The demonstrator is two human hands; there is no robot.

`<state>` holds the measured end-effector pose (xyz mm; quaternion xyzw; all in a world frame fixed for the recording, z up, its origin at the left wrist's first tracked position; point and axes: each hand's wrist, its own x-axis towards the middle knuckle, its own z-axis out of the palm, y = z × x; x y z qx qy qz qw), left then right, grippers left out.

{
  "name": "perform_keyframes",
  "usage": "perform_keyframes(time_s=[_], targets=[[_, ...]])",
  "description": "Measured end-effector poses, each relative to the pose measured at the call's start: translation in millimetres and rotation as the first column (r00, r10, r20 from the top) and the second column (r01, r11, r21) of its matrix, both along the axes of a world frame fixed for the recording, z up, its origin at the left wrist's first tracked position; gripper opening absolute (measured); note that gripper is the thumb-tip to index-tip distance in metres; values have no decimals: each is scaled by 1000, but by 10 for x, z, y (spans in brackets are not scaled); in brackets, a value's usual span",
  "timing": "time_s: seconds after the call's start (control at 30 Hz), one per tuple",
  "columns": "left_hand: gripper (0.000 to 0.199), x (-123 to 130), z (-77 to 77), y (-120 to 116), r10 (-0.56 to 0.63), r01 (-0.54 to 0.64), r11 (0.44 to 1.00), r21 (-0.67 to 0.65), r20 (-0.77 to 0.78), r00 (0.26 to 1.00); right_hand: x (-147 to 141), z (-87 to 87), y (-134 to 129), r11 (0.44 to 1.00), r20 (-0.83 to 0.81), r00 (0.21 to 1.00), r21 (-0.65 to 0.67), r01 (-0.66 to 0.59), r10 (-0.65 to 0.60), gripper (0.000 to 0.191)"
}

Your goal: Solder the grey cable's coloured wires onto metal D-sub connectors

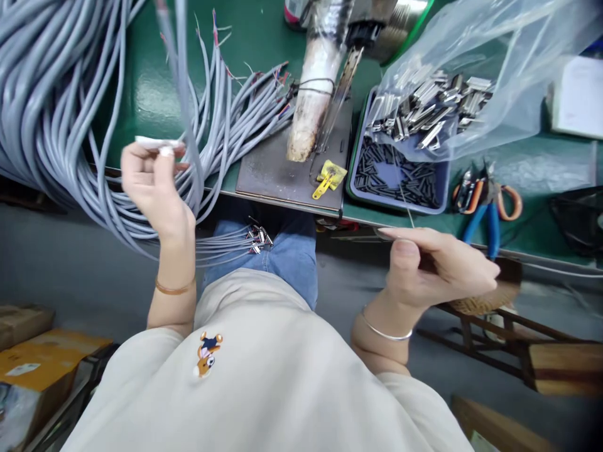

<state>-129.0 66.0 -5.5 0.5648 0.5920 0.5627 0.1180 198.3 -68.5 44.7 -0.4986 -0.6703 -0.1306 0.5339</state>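
Observation:
My left hand [157, 182] is raised at the left, white wrapping on its fingers. Its thumb and fingers are pinched around a blurred grey cable [188, 107], partly hidden behind the fingertips. Over the table's front edge, my right hand [431, 260] is closed, pinching a thin solder wire [406, 204] that points up and away. Ahead, a soldering iron [343, 81] leans beside a stained white wrapped tube [311, 100] above a dark board [273, 166]. Several grey cables with stripped coloured ends [249, 100] fan out near my left hand.
A blue tray [398, 201] contains small black tubes, with a plastic bag of metal connector shells [433, 110] over it. Pliers [487, 207] lie to its right. A yellow clip [325, 182] rests on the board. Cables with metal connectors [258, 238] lie on my lap.

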Motion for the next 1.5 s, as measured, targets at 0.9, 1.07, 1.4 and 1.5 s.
perform_keyframes(time_s=[0.9, 1.07, 1.4, 1.5], targets=[[26, 565, 17, -10, -298, 177, 947, -268, -530, 794, -32, -24, -45, 999, -2, 1000, -15, 29, -29, 27], [28, 603, 11, 23, -337, 207, 935, -288, -537, 774, -25, -23, -75, 999, -1, 1000, -49, 22, -22, 24], [42, 334, -155, 190, -397, 373, 904, -207, -86, 914, -50, -11, -89, 997, -21, 998, -52, 55, -57, 27], [54, -8, -229, 363, -375, 424, 903, -63, 364, 853, -16, -27, -103, 998, -18, 998, -44, 53, -54, 27]])
